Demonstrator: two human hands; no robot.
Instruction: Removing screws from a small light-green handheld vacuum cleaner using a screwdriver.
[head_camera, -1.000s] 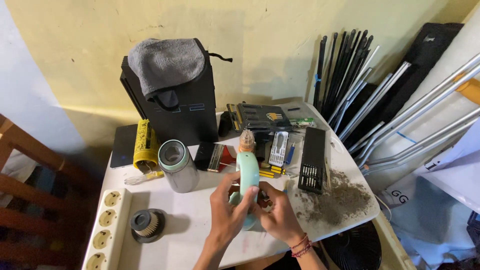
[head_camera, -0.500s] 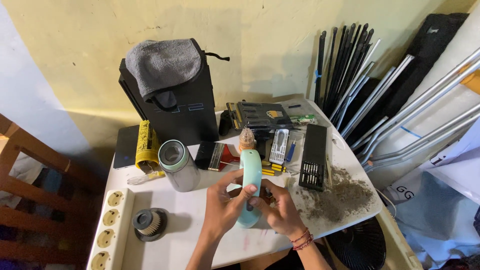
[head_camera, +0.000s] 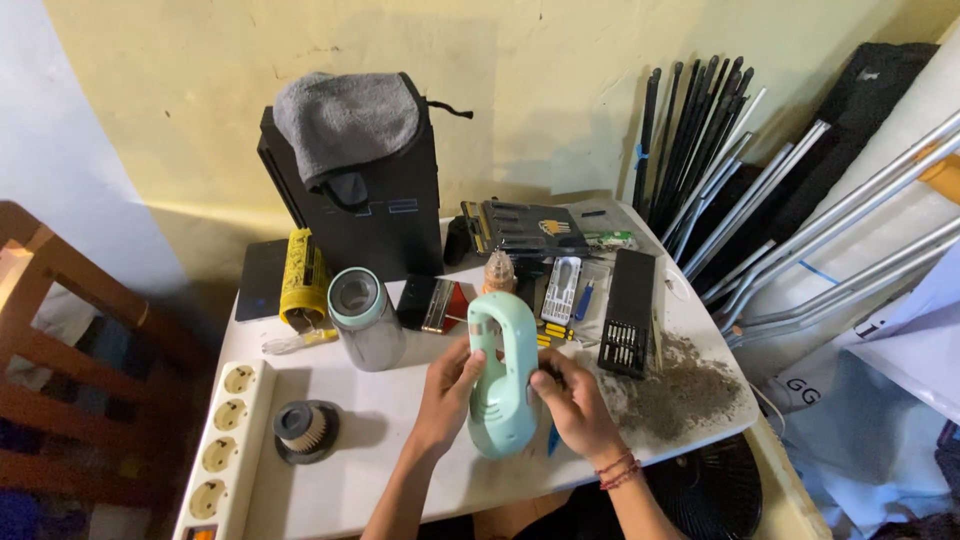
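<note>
Right now both hands are wrapped around a mint-green handheld vacuum (head_camera: 503, 375), held over the front of the white table (head_camera: 400, 470). Her left hand (head_camera: 450, 392) curls against its left flank, fingers closed on the casing; the right hand (head_camera: 572, 402) clasps the other side, thumb pressed to the body. A brush nozzle pokes up behind the vacuum's top, mostly hidden. Beside the right hand lies a heap of grey dust (head_camera: 690, 390), touching a black bit case (head_camera: 630, 312). To the left stand a clear dust canister (head_camera: 365, 317) and a round filter (head_camera: 305, 430); the power strip (head_camera: 225, 445) is cut off at the bottom edge.
</note>
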